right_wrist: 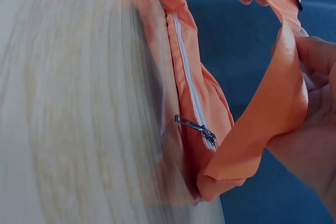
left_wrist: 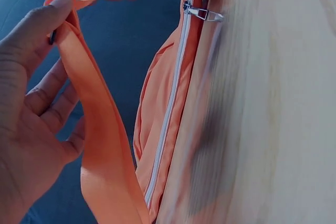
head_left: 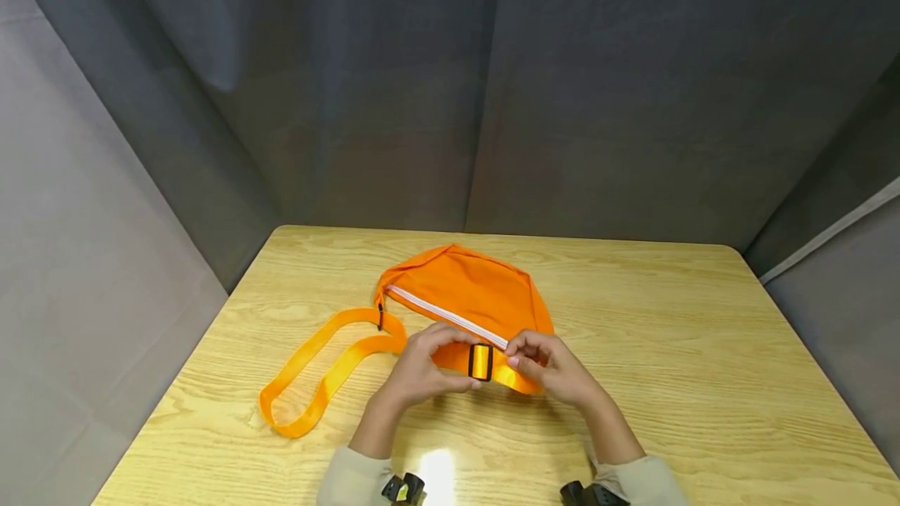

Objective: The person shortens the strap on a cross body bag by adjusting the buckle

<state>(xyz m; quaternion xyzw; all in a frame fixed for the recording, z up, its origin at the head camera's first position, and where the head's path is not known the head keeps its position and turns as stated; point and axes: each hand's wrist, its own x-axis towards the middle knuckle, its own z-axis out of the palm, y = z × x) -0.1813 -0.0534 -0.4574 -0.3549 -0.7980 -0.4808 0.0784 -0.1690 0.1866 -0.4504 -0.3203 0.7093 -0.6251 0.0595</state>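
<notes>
An orange waist bag with a white zip lies on the table, its zipped side towards me. My left hand pinches a black strap slider between thumb and fingers, in front of the bag. Just right of the slider, my right hand pinches the orange strap. In the left wrist view the strap hangs down from the slider past my left palm. The right wrist view has the strap curving from my right hand to the bag's end, near the metal zip pull.
A long loop of the strap lies on the wooden table left of my hands. A small black ring joins it at the bag's left corner. Grey cloth walls stand behind and beside the table.
</notes>
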